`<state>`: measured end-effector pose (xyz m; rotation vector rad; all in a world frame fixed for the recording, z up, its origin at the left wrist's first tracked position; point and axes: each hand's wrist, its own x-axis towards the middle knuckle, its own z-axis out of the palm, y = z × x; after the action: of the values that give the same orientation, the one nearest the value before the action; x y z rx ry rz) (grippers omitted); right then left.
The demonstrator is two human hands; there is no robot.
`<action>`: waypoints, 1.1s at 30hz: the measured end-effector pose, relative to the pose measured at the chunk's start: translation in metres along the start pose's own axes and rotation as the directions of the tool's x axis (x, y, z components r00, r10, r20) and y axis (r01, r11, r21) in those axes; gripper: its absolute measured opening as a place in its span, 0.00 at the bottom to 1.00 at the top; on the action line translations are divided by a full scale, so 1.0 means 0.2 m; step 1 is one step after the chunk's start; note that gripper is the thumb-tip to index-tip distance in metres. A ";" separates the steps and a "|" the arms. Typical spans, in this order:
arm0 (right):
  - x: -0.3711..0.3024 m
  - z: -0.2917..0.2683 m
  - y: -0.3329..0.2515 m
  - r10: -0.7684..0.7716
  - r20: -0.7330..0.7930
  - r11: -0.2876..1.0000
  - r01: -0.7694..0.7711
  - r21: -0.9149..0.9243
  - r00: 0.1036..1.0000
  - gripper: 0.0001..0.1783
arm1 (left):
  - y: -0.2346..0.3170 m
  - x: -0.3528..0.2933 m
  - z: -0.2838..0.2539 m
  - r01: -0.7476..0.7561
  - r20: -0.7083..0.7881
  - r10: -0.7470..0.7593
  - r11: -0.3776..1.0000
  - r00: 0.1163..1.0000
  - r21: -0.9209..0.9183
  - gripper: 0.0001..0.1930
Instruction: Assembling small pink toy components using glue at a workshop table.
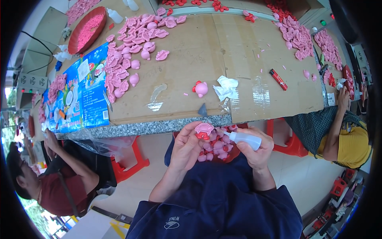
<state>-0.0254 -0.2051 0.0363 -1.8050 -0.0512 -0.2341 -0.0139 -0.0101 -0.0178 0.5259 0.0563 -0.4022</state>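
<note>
Between the fingertips of my left hand [184, 146] is a small pink and red toy part [203, 129], its pink ruffled piece above the red one. My right hand [260, 154] is wrapped round a white squeeze bottle [248, 140]. The bottle's thin nozzle points left, toward the toy part; whether they touch I cannot tell. Beneath both hands, several round pink and red pieces [218, 146] fill a red container whose rim is mostly hidden. On the table ahead sits a round pink piece [201, 89] with red bits at its left side.
Cardboard [191, 51] covers the table, with a stone front edge [159, 128]. Pink pieces pile up at left [119, 65] and right [296, 40]. A crumpled tissue [226, 87] and a red stick-shaped item [278, 79] lie ahead. People sit left [65, 185] and right [350, 143].
</note>
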 end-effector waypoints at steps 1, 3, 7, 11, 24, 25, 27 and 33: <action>0.00 0.00 0.00 -0.001 -0.009 1.000 0.001 0.010 1.000 0.17 | 0.00 0.00 0.00 -0.005 0.004 0.005 1.000 1.000 -0.010 0.17; 0.00 0.00 0.00 -0.002 -0.017 1.000 0.002 0.019 1.000 0.17 | 0.01 0.00 0.00 -0.008 0.010 0.008 1.000 1.000 -0.026 0.17; 0.00 0.00 -0.01 -0.010 -0.035 0.999 0.011 0.031 0.999 0.18 | 0.01 0.01 0.01 -0.010 0.000 0.010 0.999 1.000 -0.044 0.17; 0.00 0.01 0.00 -0.020 -0.034 1.000 0.020 0.005 0.999 0.18 | 0.01 0.01 0.00 -0.016 0.021 0.017 0.998 1.000 -0.055 0.17; 0.01 -0.01 -0.02 -0.036 0.010 0.999 0.036 -0.027 0.999 0.17 | 0.01 0.01 0.02 -0.051 0.018 0.051 0.999 0.999 -0.009 0.18; 0.00 -0.01 -0.02 -0.039 0.019 0.999 0.040 -0.032 0.999 0.17 | 0.01 0.01 0.02 -0.058 0.022 0.058 0.998 0.998 0.006 0.18; 0.00 -0.01 -0.02 -0.043 0.028 0.998 0.044 -0.037 0.999 0.17 | 0.01 0.01 0.02 -0.059 0.018 0.059 0.998 0.998 0.010 0.18; 0.00 0.01 -0.01 -0.112 0.034 0.993 0.113 -0.016 0.993 0.16 | 0.01 0.02 0.02 -0.066 0.000 0.066 0.998 0.998 0.022 0.18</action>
<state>-0.0250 -0.2028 0.0384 -1.8263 -0.1750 -0.2859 -0.0105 -0.0116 -0.0150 0.5481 0.0346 -0.3383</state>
